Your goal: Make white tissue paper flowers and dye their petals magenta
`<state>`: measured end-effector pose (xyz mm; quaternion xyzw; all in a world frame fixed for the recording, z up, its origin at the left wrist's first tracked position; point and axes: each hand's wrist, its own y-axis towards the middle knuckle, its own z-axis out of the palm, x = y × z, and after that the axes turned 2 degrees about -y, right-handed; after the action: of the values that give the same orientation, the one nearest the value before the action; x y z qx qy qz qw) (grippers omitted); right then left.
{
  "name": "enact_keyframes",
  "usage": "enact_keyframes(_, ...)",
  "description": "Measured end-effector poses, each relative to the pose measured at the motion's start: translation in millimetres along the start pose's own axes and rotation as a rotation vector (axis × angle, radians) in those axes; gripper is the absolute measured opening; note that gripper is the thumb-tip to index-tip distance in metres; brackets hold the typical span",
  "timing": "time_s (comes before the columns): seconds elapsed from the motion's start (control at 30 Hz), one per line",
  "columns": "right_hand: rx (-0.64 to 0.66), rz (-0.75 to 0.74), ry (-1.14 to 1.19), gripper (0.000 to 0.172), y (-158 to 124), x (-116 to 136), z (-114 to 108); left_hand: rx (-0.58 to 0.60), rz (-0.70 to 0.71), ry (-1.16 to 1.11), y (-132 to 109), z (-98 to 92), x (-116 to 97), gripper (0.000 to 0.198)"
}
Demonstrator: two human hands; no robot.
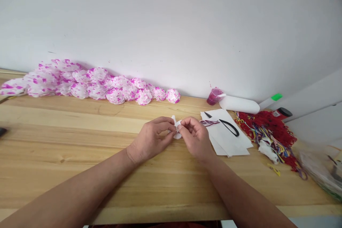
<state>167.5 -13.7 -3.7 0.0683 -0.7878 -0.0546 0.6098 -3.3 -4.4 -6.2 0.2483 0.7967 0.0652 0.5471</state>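
Observation:
Over the middle of the wooden table [107, 171], my left hand [153, 135] and my right hand [196, 135] meet at a small crumpled piece of white tissue paper [176, 134]. Both hands pinch it between thumb and fingers, and much of it is hidden by the fingertips. Just right of my right hand lie white paper sheets [231, 144], with dark-handled scissors [229, 128] on top. Purple and white strands of yarn [210, 122] stretch from the sheets toward my right hand; whether it touches them I cannot tell.
Along the wall sits a row of white and magenta paper pompoms [97, 91]. A cup of magenta liquid [213, 97] stands beside a white paper roll [239, 104]. Farther right are tangled red and multicoloured yarn [278, 128], a dark-lidded red container [282, 113] and a clear plastic bag [317, 167].

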Motion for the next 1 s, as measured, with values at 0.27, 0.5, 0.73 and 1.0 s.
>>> enact_keyframes(0.27, -0.019, -0.286, -0.307, 0.005, -4.0, 5.3, -0.2, 0.058, -0.401, -0.238, 7.7, -6.9, -4.7, 0.031)
enact_keyframes(0.5, -0.022, -0.098, -0.318, 0.004, -2.5, 9.2, -1.3, 0.033, -0.379, -0.244, 5.0, -0.8, 0.9, 0.023)
enact_keyframes(0.73, 0.025, 0.025, -0.135, 0.015, 0.6, 5.6, -1.0, 0.076, -0.395, -0.253, 4.3, -4.0, 0.7, 0.016)
enact_keyframes(1.0, 0.066, -0.032, -0.149, 0.012, -3.9, 8.4, 0.3, 0.106, -0.459, -0.271, 6.4, -4.9, 2.8, 0.021)
